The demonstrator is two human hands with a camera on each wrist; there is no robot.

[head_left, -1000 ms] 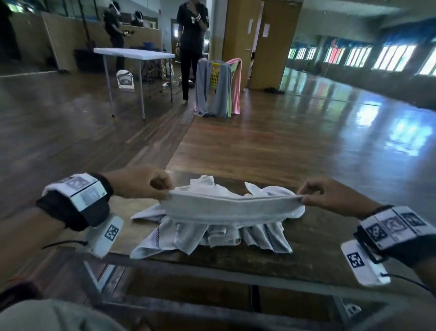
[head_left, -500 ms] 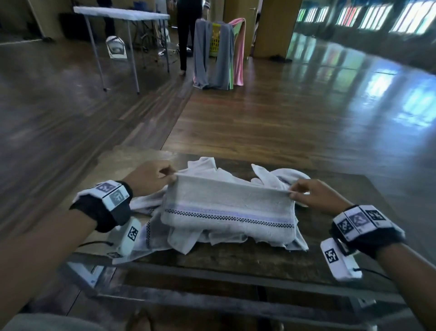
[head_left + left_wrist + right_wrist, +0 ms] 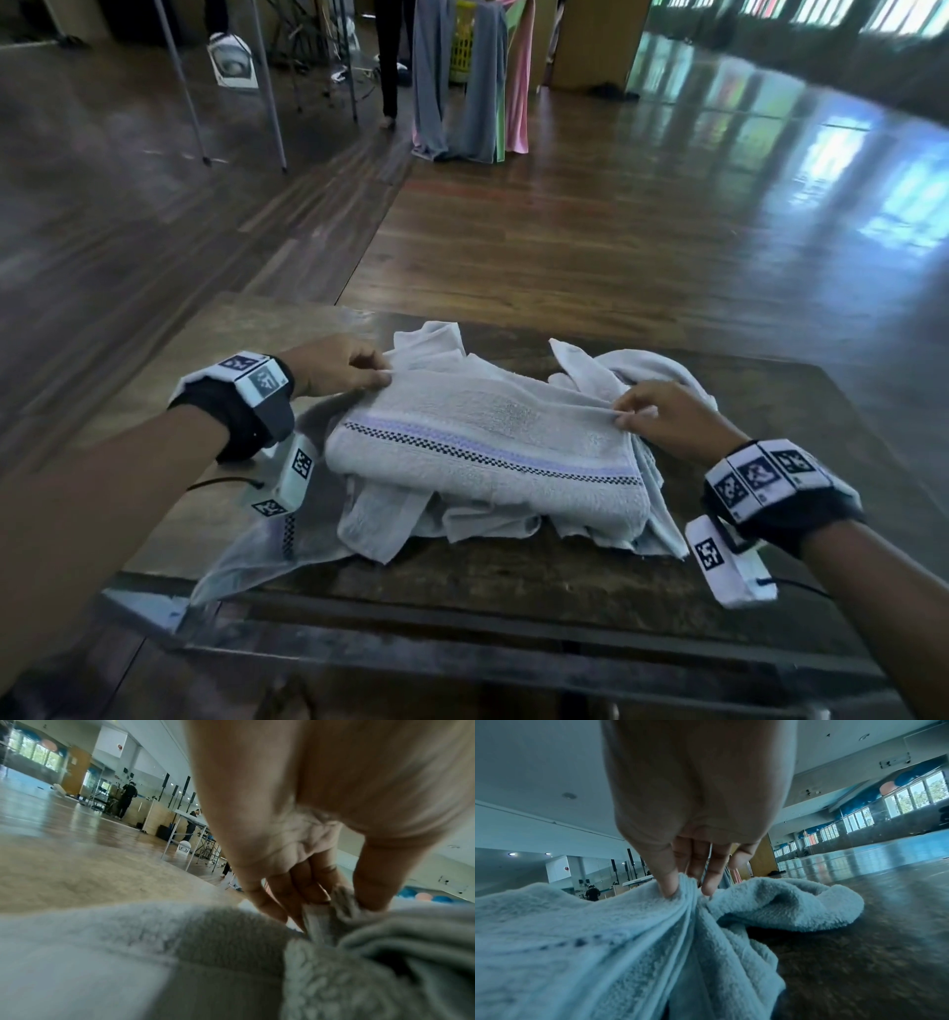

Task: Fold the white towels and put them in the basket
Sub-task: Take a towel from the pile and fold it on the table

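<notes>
White folded towel (image 3: 488, 452): keep left hand (image 3: 336, 367) and right hand (image 3: 662, 419) pinching its far corners; lay it flat, edges aligned.

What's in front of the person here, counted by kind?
Hands: 2, left hand and right hand
Folded striped towel: 1
Heap of loose towels: 1, its towels uncountable
Table: 1
Total: 5

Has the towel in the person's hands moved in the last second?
Yes. The folded towel, held taut above the loose towels a second ago, now lies on that pile, both hands pinching its far corners.
</notes>
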